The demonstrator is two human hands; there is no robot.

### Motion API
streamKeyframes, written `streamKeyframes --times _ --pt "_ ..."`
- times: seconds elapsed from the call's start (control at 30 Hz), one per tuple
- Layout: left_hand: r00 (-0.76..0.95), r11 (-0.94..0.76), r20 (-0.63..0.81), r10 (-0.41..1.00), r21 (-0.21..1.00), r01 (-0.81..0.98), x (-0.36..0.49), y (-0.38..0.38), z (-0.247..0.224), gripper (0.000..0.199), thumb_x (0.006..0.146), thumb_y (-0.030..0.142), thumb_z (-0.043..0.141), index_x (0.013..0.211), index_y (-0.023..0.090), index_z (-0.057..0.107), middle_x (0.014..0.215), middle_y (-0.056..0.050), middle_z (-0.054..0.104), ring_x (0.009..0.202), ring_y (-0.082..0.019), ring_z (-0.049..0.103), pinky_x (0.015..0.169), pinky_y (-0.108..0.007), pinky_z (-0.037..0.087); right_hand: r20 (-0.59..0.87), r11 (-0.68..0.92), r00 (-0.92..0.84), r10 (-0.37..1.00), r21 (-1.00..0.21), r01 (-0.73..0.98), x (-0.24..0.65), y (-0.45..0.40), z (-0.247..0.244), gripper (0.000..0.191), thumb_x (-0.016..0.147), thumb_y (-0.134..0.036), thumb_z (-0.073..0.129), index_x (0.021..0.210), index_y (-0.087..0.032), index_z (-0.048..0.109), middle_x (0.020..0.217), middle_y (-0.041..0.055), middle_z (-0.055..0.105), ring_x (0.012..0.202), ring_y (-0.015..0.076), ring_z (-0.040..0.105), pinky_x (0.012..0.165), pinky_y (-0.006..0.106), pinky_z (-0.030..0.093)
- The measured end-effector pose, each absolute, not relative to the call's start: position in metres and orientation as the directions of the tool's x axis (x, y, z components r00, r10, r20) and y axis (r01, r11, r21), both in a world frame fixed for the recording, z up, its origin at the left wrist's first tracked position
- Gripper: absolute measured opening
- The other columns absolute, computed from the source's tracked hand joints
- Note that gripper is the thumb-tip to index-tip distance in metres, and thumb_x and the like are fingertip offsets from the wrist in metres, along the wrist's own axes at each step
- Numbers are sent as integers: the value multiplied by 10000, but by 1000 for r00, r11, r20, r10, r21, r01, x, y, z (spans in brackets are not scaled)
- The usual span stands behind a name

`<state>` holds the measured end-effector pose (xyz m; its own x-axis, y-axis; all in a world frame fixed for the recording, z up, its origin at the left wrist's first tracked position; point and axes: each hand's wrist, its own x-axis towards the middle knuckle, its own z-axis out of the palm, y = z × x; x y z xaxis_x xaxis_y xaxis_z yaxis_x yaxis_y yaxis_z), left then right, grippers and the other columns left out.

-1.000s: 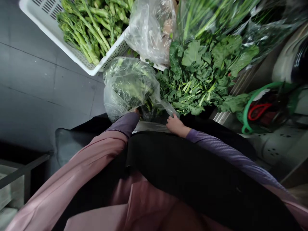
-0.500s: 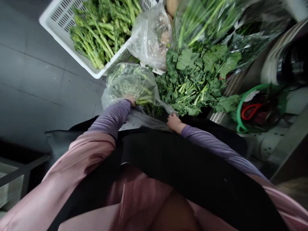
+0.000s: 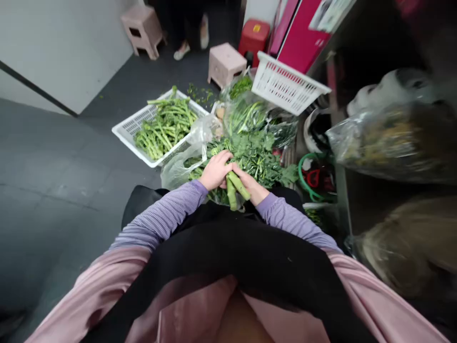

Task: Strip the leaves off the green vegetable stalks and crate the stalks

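Observation:
Thick green vegetable stems [image 3: 235,186] stick out toward me between my two hands. My left hand [image 3: 216,170] is closed round them from the left, its fingers bent over the top. On the right, my right hand [image 3: 250,183] is wrapped round the same stems, its fingers partly hidden. A clear plastic bag [image 3: 174,166] lies open to the left of my hands, with greens at its mouth. Beyond my hands spreads a pile of leafy greens [image 3: 257,152]. Peeled-looking green stalks [image 3: 166,124] fill a white basket [image 3: 123,133] at the upper left.
An upright white basket [image 3: 285,85] stands behind the greens. Pink stools [image 3: 224,62] and a red stool [image 3: 254,38] are farther back, near a person's feet [image 3: 183,50]. At right are a green-rimmed basket [image 3: 303,183] and a shelf holding a bagged item [image 3: 392,138].
The view has pulled back and shows more of the room. My left hand has come out of the bag, my right hand has let go of its edge, and both now hold stems together.

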<state>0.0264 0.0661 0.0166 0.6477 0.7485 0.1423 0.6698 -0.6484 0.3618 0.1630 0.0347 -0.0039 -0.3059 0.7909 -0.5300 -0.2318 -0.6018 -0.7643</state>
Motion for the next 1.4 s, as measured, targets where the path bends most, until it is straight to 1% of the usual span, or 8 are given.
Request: streamKeyframes --times 0.17,0.33,0.43,0.5,0.63,0.83,1.0,1.4 --pt "619 -665 257 742 399 632 35 79 25 656 793 152 530 1420 204 348 1500 -142 222 1419 -319 73 1119 -476 174 -406 -477 -254 878 -783 -400 165 44 8 282 802 -437 572 930 -189 537 689 3 638 589 150 629 645 325 564" --pt "448 -505 279 849 676 537 32 70 21 639 785 67 403 1409 192 344 1410 -139 374 1334 -249 328 1089 -424 309 -342 -369 -142 929 -820 -437 181 53 16 353 619 -199 720 919 -187 535 734 -19 652 585 123 622 627 282 557" --pt "204 -127 58 977 930 345 42 54 8 472 849 137 354 1314 199 404 1247 -127 511 1169 -192 503 958 -371 455 -323 -288 22 946 -870 -400 197 53 23 306 597 -198 732 845 -168 556 752 -1 656 600 120 612 608 270 540" --pt "306 140 -179 935 980 144 51 44 -2 377 885 271 400 1255 208 432 1152 -117 566 1054 -179 573 846 -343 507 -234 -155 209 949 -929 -337 201 50 27 319 576 -201 748 833 -168 562 743 -4 654 619 127 609 635 281 532" --pt "633 377 -265 727 925 -47 59 42 -14 409 726 392 667 1044 158 561 924 -74 645 855 -164 621 741 -286 500 -117 -10 402 908 -966 -258 181 45 27 400 548 -217 756 890 -178 552 846 12 670 718 150 627 721 310 525" --pt "536 411 -288 794 903 -124 41 57 -9 220 621 280 710 671 111 578 621 -30 598 557 -114 564 557 -236 449 -89 13 377 922 -965 -260 149 63 29 389 597 -292 747 873 -193 492 836 -20 650 766 125 610 771 292 513" --pt "440 409 -233 867 837 -363 33 69 -6 421 601 329 749 931 118 594 704 -21 629 539 -119 590 503 -221 435 -173 67 384 907 -840 -538 135 84 41 403 587 -212 739 848 -226 432 806 -69 610 693 80 591 721 260 517" --pt "380 418 -215 900 673 -610 7 90 10 367 588 268 769 761 156 465 539 42 506 496 -68 483 500 -195 383 -343 -91 292 892 -772 -629 140 114 64 295 766 -437 618 739 -185 466 544 -67 483 427 53 412 361 161 279"
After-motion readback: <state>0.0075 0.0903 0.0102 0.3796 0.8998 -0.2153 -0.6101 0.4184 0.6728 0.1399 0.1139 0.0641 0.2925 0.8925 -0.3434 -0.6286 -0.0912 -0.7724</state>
